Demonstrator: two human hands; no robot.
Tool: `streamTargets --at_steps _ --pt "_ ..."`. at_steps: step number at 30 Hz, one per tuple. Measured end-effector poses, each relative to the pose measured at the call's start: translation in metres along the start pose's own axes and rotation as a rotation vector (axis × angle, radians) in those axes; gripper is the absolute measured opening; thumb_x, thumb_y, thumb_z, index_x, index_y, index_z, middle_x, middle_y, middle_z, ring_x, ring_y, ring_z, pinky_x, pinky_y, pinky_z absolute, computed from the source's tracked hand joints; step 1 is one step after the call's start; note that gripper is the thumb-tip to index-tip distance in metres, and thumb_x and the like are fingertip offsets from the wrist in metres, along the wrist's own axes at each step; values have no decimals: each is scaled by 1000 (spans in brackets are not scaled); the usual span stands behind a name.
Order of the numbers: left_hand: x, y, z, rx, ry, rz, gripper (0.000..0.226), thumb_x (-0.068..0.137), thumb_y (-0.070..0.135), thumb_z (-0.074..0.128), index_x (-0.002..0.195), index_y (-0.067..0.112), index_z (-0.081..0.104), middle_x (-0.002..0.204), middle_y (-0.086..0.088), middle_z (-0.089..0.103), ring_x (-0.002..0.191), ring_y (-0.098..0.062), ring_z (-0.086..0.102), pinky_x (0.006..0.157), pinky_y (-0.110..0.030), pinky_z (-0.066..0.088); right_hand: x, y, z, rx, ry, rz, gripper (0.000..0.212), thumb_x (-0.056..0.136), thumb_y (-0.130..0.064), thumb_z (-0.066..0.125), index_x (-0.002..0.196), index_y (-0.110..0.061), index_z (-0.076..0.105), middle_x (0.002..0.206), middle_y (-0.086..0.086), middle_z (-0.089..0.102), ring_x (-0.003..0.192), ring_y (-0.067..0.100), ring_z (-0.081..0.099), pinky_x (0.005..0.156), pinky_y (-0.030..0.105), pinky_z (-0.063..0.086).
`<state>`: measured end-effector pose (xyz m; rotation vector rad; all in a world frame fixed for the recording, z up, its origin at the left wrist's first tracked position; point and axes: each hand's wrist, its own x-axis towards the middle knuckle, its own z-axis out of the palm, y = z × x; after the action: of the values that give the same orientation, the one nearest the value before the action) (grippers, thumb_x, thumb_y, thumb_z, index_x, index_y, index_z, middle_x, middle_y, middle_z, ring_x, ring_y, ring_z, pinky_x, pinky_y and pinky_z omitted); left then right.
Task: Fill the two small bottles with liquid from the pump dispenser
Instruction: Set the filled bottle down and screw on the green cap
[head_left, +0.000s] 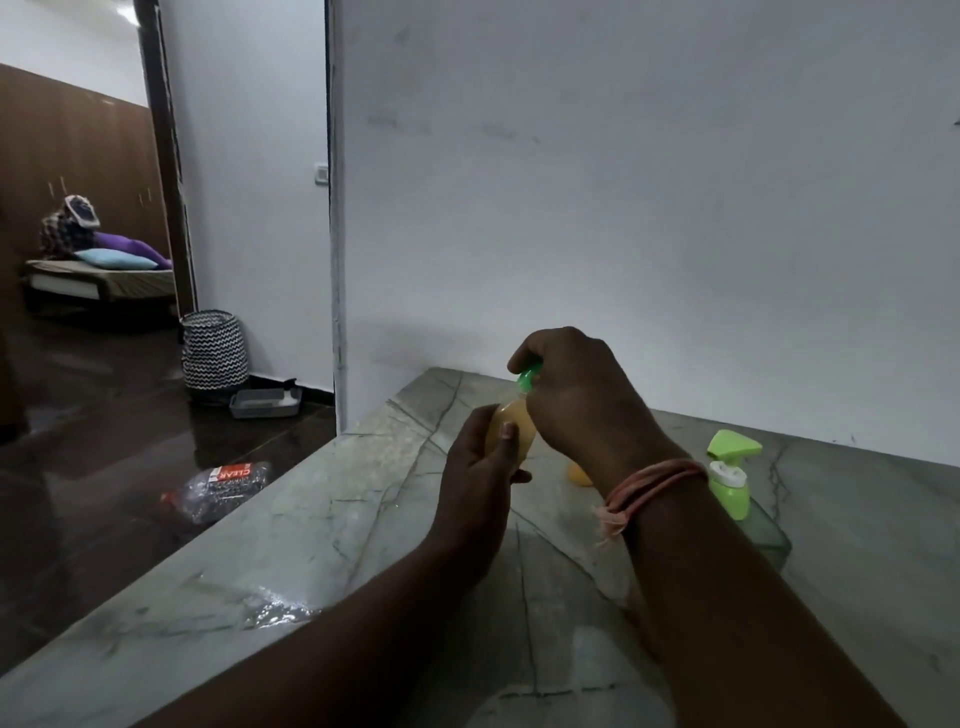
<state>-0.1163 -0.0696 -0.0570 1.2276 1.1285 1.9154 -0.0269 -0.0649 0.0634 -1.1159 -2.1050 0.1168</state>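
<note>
My left hand (480, 467) grips a small bottle (511, 422) of yellow liquid, held above the marble counter (322, 525). My right hand (576, 389) curls round the bottle's green cap (530, 378) at the top. A second small bottle (579, 474) with yellow liquid stands on the counter behind my right wrist, mostly hidden. The pump dispenser (732, 480), with a light green pump head and a clear green body, stands to the right of my right forearm.
A puddle (275, 608) lies on the counter near its left edge. On the dark floor to the left are a crumpled plastic wrapper (223, 486), a grey tray (265, 404) and a zigzag-patterned basket (214, 349). A white wall rises behind the counter.
</note>
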Motion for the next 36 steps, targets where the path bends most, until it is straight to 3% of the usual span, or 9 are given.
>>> streamTargets --at_steps 3,8,14,19,24,27,29,31,36 --pt "-4 4 1 -25 -40 -5 54 90 45 53 132 11 55 123 -13 57 102 -31 61 75 -36 56 0 4 -12 25 -70 -11 32 86 2 56 97 -24 72 105 -2 65 89 12 61 65 20 47" --pt "-10 6 1 -66 -132 38 17 101 36 55 116 29 60 108 -3 57 83 -19 61 65 -27 54 1 14 -33 44 -182 -30 29 87 -3 60 97 -28 71 102 -6 66 88 9 61 65 20 44" --pt "-14 7 0 -60 -219 85 17 96 36 54 106 34 68 103 0 58 75 -13 60 61 -26 53 -1 15 -46 -56 -308 19 10 88 -30 68 85 -22 73 85 -1 71 74 11 63 65 28 49" --pt "-13 8 2 -86 -241 61 23 103 33 54 98 48 70 105 -12 58 74 -12 63 64 -28 56 -5 13 -53 -210 -145 148 78 74 -83 44 68 -10 71 56 3 67 57 18 64 65 33 54" --pt "-12 7 0 -171 -222 27 20 104 29 53 104 37 72 101 -11 62 74 -13 64 64 -29 55 -4 12 -60 -105 -270 9 19 92 -35 60 109 -29 68 103 -3 68 85 13 63 74 30 49" --pt "-11 6 0 -199 -212 -6 27 104 26 51 100 40 74 89 6 69 74 -14 65 64 -29 56 -6 10 -53 -22 -381 2 31 89 -6 61 109 -29 69 104 -2 66 79 13 67 71 31 56" --pt "-12 6 0 -198 -219 -14 28 105 26 51 100 40 74 88 4 71 75 -16 66 64 -30 57 -5 10 -51 -34 -319 61 6 88 -21 68 92 -20 73 79 2 72 57 16 70 56 32 58" --pt "-11 5 0 -192 -208 -26 21 105 27 51 108 36 70 88 0 72 75 -17 68 65 -30 57 -4 11 -52 -88 -236 115 31 85 -44 68 78 -14 71 59 3 70 45 16 66 46 27 50" --pt "-11 4 -1 -236 -282 -42 25 105 29 50 124 15 59 90 -7 73 76 -22 68 61 -31 56 -4 13 -51 0 -344 6 38 91 -15 65 125 -31 60 106 -4 65 85 13 64 82 35 54"
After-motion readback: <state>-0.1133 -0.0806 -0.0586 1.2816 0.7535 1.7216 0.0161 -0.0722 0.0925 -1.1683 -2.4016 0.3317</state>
